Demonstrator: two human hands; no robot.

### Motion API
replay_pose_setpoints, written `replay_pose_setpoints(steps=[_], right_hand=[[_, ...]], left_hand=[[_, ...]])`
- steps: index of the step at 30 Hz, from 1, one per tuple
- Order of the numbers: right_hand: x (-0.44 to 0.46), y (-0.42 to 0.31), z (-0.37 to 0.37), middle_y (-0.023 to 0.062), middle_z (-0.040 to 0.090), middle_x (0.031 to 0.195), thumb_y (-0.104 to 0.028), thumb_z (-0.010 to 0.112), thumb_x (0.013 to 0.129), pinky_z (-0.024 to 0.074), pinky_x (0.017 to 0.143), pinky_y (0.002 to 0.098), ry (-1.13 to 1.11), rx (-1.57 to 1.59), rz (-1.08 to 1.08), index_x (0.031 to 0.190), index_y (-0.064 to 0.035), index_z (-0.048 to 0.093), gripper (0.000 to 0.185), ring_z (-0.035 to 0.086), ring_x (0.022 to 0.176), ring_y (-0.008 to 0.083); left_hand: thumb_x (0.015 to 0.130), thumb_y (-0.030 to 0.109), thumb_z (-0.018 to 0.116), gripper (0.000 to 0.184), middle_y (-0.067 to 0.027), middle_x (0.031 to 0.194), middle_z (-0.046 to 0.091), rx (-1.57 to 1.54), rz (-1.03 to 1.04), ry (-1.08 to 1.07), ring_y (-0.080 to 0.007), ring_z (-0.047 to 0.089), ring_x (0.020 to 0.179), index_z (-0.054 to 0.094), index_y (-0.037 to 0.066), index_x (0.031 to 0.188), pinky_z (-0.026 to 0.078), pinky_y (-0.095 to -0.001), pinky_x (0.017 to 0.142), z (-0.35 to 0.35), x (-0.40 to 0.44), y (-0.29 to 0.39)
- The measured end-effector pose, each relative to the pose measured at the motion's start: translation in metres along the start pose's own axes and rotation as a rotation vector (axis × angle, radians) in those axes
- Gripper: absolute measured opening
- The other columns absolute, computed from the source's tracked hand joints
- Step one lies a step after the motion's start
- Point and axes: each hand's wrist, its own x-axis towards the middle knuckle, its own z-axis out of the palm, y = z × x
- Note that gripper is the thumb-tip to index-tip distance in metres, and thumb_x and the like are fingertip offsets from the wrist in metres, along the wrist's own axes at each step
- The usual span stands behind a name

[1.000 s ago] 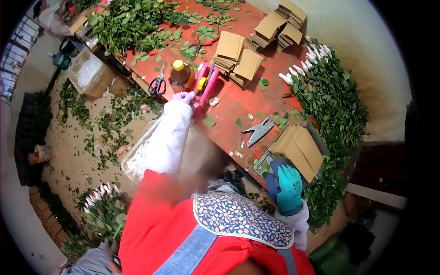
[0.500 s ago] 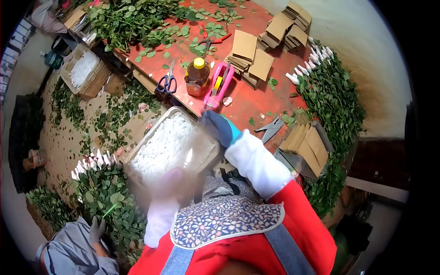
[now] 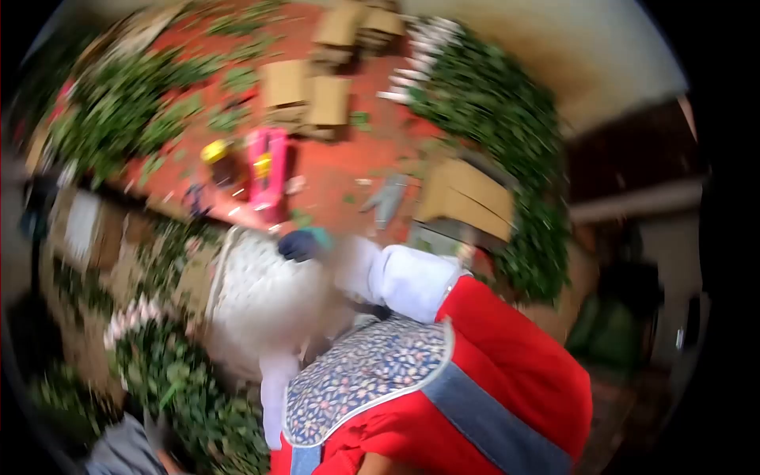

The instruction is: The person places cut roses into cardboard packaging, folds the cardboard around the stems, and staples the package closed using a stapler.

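Note:
A pale basket (image 3: 219,265) filled with small white pieces (image 3: 265,273) is in front of my body, against the red table's edge. My right hand (image 3: 299,245), in a dark blue glove with a teal cuff, is closed over the basket's upper right rim. At the basket's near side, my left hand (image 3: 277,342) is smeared by blur, so its fingers cannot be made out. Just beyond the rim lie a pink tape dispenser (image 3: 269,174) and a yellow-capped bottle (image 3: 224,166). Grey pliers (image 3: 388,199) rest to the right.
Folded cardboard pieces (image 3: 328,101) are stacked on the red table (image 3: 368,146). A box holder with cardboard (image 3: 465,198) stands near a row of wrapped flower stems (image 3: 495,103). Loose greenery (image 3: 119,111) covers the table's left. A co-worker's sleeve (image 3: 127,450) is beside another bundle (image 3: 178,380) at lower left.
My view has swung to the right, so the table and its things appear further left. The right hand stays at the basket's rim. The picture is more blurred.

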Motion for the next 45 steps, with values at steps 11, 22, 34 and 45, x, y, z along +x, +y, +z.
replay_pose_setpoints(steps=[11,22,34,45], right_hand=[[-0.45,-0.202,-0.093,0.0117,0.066,0.114,-0.046,0.038,0.101,0.0427,0.1,0.0343,0.717,-0.349,-0.677,0.12,0.003,0.061,0.058,0.059,0.11,0.0192],[-0.479,-0.176,-0.321,0.0106,0.07,0.108,-0.013,0.05,0.094,0.0506,0.086,0.0319,0.466,-0.936,-0.121,0.112,-0.0073,0.069,0.027,0.066,0.095,0.0221],[-0.408,-0.071,-0.451,0.0083,0.066,0.087,-0.03,0.058,0.091,0.0446,0.07,0.0358,0.136,-1.174,0.275,0.102,-0.004,0.065,0.029,0.054,0.073,0.018],[-0.408,-0.095,-0.421,0.0042,0.069,0.083,-0.016,0.057,0.086,0.0513,0.067,0.0344,0.428,-1.081,0.475,0.094,-0.0149,0.071,0.016,0.064,0.073,0.0206]], left_hand=[[0.095,0.02,0.06,0.019,-0.0001,0.078,0.061,0.158,0.269,-0.768,-0.0069,0.052,0.067,0.064,0.002,0.092,0.044,-0.0226,0.062,0.33,-0.056,0.265],[0.096,0.021,0.061,0.019,-0.0081,0.089,0.069,0.05,0.184,-0.501,-0.0059,0.052,0.063,0.064,0.004,0.088,0.045,-0.0202,0.059,0.516,-0.048,0.268],[0.095,0.028,0.063,0.024,0.0013,0.074,0.06,0.051,0.161,-0.399,-0.0054,0.048,0.058,0.066,0.004,0.094,0.039,-0.0192,0.054,0.524,-0.058,0.23],[0.093,0.025,0.065,0.022,-0.0003,0.077,0.063,-0.209,0.0,-0.367,-0.0073,0.05,0.059,0.065,0.003,0.091,0.042,-0.021,0.056,0.524,-0.05,0.19]])
